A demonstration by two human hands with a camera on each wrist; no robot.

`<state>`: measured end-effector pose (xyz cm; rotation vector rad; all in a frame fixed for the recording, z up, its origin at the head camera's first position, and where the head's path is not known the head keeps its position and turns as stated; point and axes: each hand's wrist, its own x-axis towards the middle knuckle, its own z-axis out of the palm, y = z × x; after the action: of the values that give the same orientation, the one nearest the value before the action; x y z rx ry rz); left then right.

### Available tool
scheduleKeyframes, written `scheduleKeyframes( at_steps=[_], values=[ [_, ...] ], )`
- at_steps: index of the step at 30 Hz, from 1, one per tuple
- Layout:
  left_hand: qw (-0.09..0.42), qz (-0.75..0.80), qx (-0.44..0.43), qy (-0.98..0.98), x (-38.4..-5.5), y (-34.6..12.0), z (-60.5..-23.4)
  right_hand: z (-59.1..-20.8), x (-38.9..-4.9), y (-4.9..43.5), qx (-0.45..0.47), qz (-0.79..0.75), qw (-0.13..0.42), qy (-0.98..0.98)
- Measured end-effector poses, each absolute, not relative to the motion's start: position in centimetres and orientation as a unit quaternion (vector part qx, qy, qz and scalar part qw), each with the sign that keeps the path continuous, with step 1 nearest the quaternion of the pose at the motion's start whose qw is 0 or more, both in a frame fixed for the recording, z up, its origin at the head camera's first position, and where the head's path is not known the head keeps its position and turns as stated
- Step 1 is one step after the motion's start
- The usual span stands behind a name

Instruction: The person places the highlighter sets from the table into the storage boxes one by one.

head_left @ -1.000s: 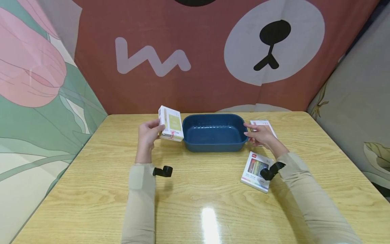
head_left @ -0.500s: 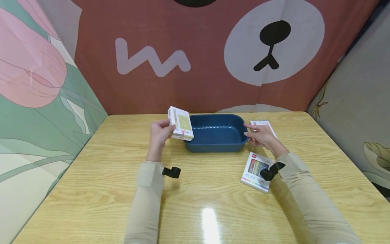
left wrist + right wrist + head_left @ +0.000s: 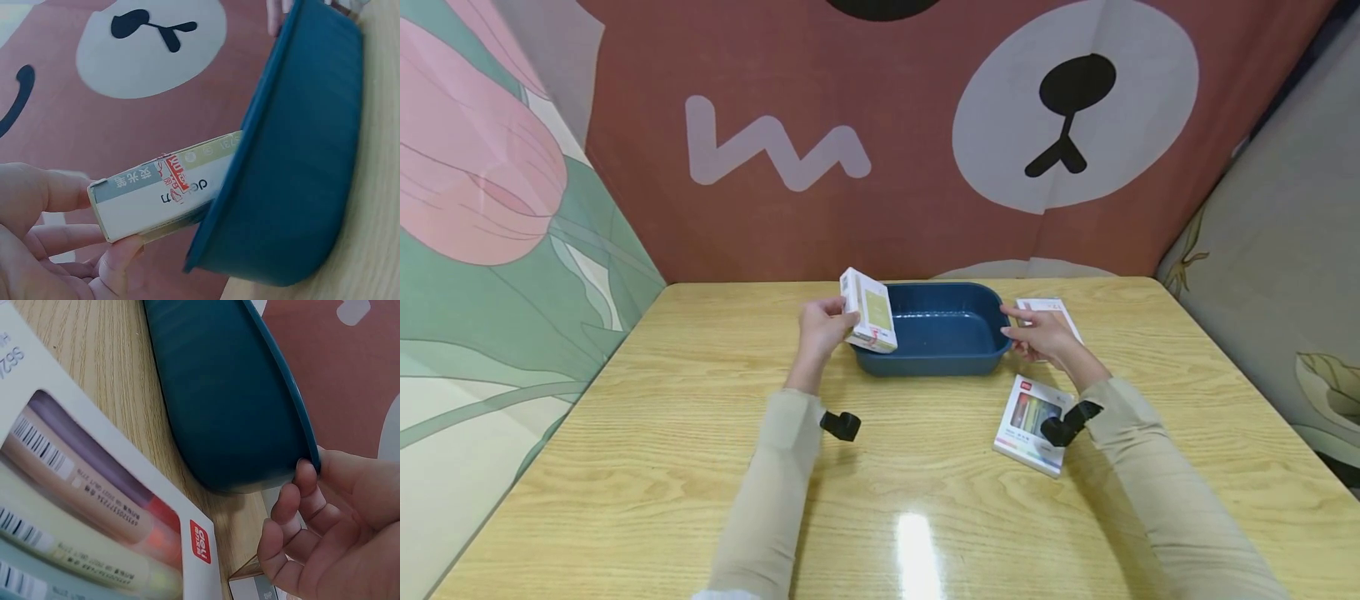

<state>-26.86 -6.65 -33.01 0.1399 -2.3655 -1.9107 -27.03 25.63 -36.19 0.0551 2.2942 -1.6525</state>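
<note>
My left hand pinches a white and yellow-green box by its left side, thumb on one face and fingers on the other. The box tilts over the left rim of a dark blue rectangular basin; in the left wrist view the rim hides its far end. My right hand pinches the basin's right rim between thumb and fingers, which the right wrist view shows up close. The visible inside of the basin holds nothing.
A windowed box of highlighters lies on the wooden table, below my right wrist. Another white box lies behind my right hand, partly covered by it. A patterned cloth rises behind the table's back edge.
My left hand has carried the box rightward, from beside the basin to over its left rim. The right hand keeps its place on the basin's rim.
</note>
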Motion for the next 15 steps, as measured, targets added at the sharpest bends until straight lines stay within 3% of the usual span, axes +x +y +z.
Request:
scheduleKeyframes(
  at_steps=[8, 12, 15],
  values=[
    [0.062, -0.559, 0.015, -0.827, -26.4, -5.5, -32.7, -36.3, -27.2, 25.6, 0.027, -0.571, 0.156, 0.805],
    [0.083, -0.551, -0.021, -0.83, -30.4, -6.0, -37.1, -36.2, -27.1, 25.6, 0.029, -0.569, 0.157, 0.807],
    [0.06, -0.532, -0.008, -0.844, -32.4, -5.8, -38.8, -36.2, -27.1, 25.6, 0.032, -0.567, 0.156, 0.808]
  ],
)
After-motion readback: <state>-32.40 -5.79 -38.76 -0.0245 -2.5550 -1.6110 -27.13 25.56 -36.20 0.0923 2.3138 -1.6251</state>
